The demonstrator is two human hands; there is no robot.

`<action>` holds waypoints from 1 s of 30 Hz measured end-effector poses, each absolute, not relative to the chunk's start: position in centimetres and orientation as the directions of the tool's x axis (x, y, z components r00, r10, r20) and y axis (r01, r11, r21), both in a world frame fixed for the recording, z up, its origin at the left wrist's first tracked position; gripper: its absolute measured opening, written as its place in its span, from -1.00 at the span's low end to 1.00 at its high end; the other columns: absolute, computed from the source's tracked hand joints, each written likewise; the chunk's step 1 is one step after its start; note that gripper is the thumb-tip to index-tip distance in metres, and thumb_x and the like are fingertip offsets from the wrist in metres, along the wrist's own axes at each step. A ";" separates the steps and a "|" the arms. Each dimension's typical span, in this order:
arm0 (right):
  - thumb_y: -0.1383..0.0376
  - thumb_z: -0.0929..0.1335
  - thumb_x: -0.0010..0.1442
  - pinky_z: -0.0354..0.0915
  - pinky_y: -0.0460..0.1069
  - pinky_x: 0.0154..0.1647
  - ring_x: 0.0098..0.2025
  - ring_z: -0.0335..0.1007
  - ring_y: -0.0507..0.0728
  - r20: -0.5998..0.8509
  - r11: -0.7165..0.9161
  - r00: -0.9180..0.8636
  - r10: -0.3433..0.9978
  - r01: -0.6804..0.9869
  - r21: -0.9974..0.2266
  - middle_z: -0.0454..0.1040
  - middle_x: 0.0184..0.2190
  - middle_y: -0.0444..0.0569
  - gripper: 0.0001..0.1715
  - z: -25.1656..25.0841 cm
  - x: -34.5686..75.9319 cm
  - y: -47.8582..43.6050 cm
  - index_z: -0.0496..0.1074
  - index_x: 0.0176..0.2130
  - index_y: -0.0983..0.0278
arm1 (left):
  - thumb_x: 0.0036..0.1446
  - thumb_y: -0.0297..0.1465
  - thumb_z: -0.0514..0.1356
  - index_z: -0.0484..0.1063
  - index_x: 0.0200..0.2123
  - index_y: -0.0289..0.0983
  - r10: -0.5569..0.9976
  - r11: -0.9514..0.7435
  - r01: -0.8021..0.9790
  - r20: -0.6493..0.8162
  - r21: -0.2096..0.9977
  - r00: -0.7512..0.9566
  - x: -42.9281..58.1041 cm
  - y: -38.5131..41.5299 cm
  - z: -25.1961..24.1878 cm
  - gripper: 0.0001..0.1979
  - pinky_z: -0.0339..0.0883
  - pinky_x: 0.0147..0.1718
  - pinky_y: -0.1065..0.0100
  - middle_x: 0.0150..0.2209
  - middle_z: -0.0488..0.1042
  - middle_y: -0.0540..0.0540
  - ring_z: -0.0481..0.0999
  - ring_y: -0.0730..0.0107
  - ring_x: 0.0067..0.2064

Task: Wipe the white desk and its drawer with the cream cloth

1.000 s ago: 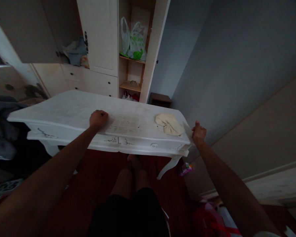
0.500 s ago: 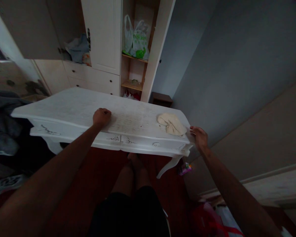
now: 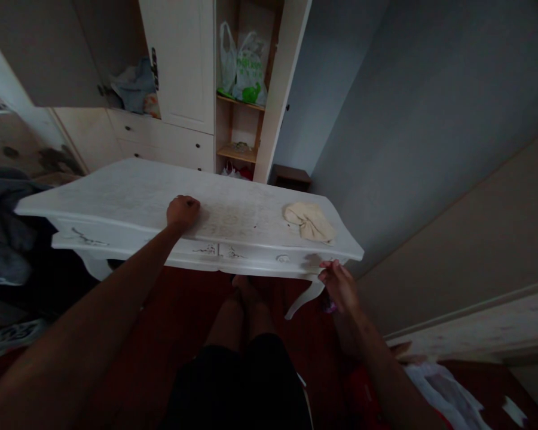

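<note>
Behind one long, white table (image 3: pixel 130 191) with curvy edges and carved drawer fronts (image 3: pixel 269 254) stands one pale, panelled wardrobe (image 3: pixel 188 71). Since half a second ago, the right hand (image 3: pixel 341 285) has shifted from beside the table's right end to before its front, near the right corner; the left hand (image 3: pixel 182 212) has stayed on the table's top, left of centre. Lengthwise, the table runs left to right, drawers facing the camera. One crumpled, cream cloth (image 3: pixel 312 222) lies on the table's right part, its longer axis slanting toward the front right corner. The left hand makes a loose fist, nothing seen in it; the right has bent fingers, but I cannot tell how far open it is or whether it grips anything.
</note>
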State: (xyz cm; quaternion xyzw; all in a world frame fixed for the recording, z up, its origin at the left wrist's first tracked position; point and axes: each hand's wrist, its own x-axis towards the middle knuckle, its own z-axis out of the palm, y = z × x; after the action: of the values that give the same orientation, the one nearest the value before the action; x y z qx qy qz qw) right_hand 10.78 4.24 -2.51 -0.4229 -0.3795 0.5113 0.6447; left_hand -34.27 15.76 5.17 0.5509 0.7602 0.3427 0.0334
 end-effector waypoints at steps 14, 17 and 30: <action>-0.01 0.26 0.34 0.42 0.05 -0.27 -0.32 0.54 0.12 -0.560 -0.682 -0.390 0.731 -0.432 -0.590 0.62 -0.25 0.08 -0.54 -4.0 2.9 8.0 0.45 -0.13 0.33 | 0.15 -0.38 0.08 0.60 -0.19 -0.31 0.867 0.172 0.837 0.323 0.519 -0.378 -34.2 15.6 5.3 -0.69 0.36 -0.02 0.24 -0.06 0.59 -0.25 0.53 0.10 -0.01; 0.12 0.26 0.35 0.37 -0.03 -0.41 -0.46 0.48 0.06 -0.553 -0.699 -0.429 0.714 -0.480 -0.530 0.61 -0.38 0.02 -0.64 -4.0 2.1 8.7 0.44 -0.14 0.36 | 0.16 -0.38 0.08 0.60 -0.19 -0.31 0.867 0.160 0.840 0.332 0.519 -0.370 -34.2 15.7 5.3 -0.69 0.35 0.00 0.24 -0.06 0.59 -0.25 0.53 0.11 -0.01; 0.20 0.30 0.22 0.24 -0.12 -0.60 -0.67 0.27 -0.02 -0.578 -0.683 -0.386 0.719 -0.544 -0.487 0.52 -0.60 -0.07 -0.77 -4.4 1.1 8.4 0.43 -0.35 0.31 | 0.14 -0.36 0.10 0.59 -0.21 -0.26 0.855 0.199 0.814 0.309 0.546 -0.416 -34.3 15.8 5.2 -0.72 0.36 -0.03 0.23 -0.07 0.59 -0.21 0.53 0.10 -0.03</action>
State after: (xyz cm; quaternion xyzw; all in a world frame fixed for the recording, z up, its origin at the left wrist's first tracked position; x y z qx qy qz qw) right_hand 1.07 8.37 -4.37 -0.4007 -0.1093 0.8253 0.3827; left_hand -34.25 15.84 5.17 0.5394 0.7736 0.3311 0.0314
